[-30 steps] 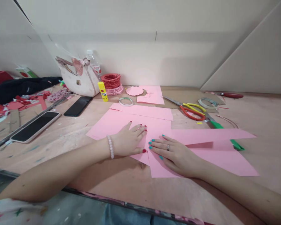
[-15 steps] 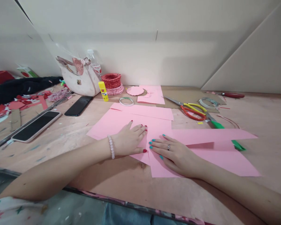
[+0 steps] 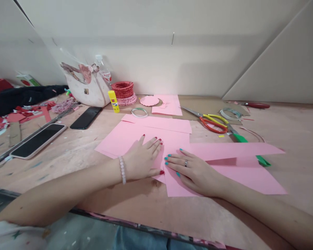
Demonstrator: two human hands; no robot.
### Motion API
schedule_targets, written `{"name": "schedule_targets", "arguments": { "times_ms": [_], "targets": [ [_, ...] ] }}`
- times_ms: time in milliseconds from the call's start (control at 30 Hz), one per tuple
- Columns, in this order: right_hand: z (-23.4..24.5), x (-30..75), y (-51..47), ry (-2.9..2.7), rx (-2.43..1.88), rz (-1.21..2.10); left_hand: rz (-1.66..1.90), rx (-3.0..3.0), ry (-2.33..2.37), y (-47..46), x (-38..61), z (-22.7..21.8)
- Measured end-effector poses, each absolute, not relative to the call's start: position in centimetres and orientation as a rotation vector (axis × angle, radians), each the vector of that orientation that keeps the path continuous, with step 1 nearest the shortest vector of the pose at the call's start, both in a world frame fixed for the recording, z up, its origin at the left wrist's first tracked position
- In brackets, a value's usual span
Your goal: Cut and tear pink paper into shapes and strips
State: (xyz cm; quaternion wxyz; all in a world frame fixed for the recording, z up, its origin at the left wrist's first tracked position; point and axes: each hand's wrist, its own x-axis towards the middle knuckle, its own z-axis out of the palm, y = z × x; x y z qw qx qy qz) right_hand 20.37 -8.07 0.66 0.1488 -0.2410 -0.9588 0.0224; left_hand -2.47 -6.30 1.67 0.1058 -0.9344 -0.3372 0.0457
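Both my hands lie flat on sheets of pink paper (image 3: 240, 173) spread on the wooden table (image 3: 75, 152). My left hand (image 3: 142, 158), with red nails and a bead bracelet, presses a pink sheet (image 3: 120, 137) with fingers stretched out. My right hand (image 3: 191, 170), with teal nails and a ring, rests flat on the sheet beside it, fingertips almost touching the left hand. A long folded pink strip (image 3: 237, 149) runs to the right from between them.
Orange and yellow scissors (image 3: 214, 123) and tape rolls (image 3: 139, 112) lie behind the paper. A yellow glue stick (image 3: 114, 101), a white handbag (image 3: 86, 88), red paper rings (image 3: 123, 91) and a bottle stand at the back. Two phones (image 3: 36, 139) and red scraps lie left.
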Motion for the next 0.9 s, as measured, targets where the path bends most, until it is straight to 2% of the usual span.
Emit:
{"name": "schedule_targets", "arguments": {
  "times_ms": [900],
  "targets": [
    [0.8,20.5,-8.1,-2.773,-0.692,0.079,0.148,-2.895,-0.959,-4.4,-3.2,1.6]
  ]
}}
